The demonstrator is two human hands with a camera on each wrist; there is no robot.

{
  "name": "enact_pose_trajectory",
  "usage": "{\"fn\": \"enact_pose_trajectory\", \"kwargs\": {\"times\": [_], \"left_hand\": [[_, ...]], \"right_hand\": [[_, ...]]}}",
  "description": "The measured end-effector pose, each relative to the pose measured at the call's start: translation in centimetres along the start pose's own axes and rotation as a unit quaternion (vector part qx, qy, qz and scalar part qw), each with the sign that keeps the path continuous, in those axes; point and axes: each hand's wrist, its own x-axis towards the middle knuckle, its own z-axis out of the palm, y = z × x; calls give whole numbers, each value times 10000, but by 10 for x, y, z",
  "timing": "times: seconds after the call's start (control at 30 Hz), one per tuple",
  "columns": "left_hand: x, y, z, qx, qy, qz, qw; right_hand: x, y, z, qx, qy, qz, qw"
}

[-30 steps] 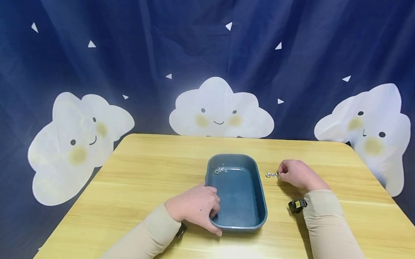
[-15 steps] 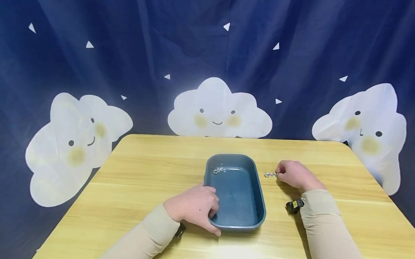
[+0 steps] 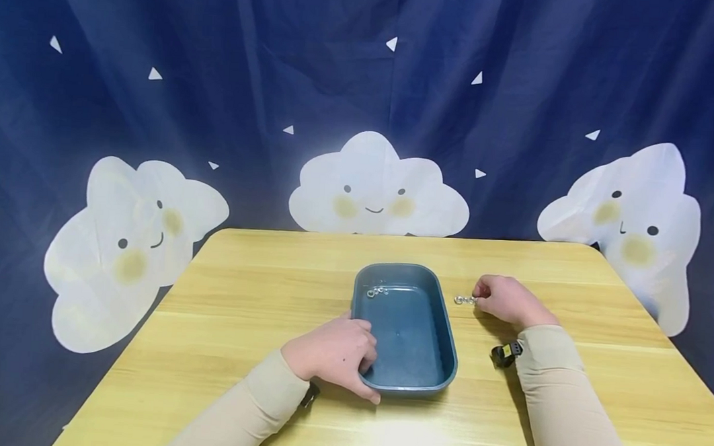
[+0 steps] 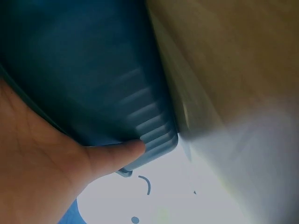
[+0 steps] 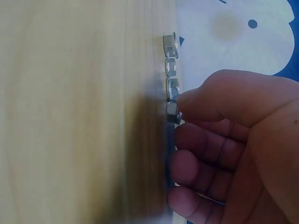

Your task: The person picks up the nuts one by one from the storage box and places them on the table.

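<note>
My left hand (image 3: 333, 353) grips the near left corner of a dark blue plastic tray (image 3: 451, 363), fingers over the rim and thumb along the outside. In the left wrist view the thumb lies across the ribbed outer wall (image 4: 156, 128). Right of the tray, a short row of silver hex nuts (image 3: 462, 300) stretches over the wooden table. At the row's right end my right hand (image 3: 510, 302) pinches the last nut (image 5: 173, 112), the thumb right at it in the right wrist view. The other nuts (image 5: 171, 44) line up against it, edge to edge.
Several small nuts (image 3: 377, 291) lie inside the tray by its far left corner. The tray stands on a light wooden table (image 3: 257, 278). Behind the table hangs a dark blue curtain (image 3: 341, 67) with white clouds.
</note>
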Motion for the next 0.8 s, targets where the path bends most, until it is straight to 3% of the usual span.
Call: {"fn": "enact_pose_trajectory", "kwargs": {"times": [0.3,0.6,0.8], "left_hand": [[0,1,2,93,-16,31,10000],[0,1,-1,0,-88,-68,9999],[0,0,-2,-34,-103,-94,9999]], "right_hand": [[-5,-16,-10,69,178,-274,9994],[-6,-55,-25,116,475,-794,9956],[-6,-83,-28,136,437,-1136,9925]]}}
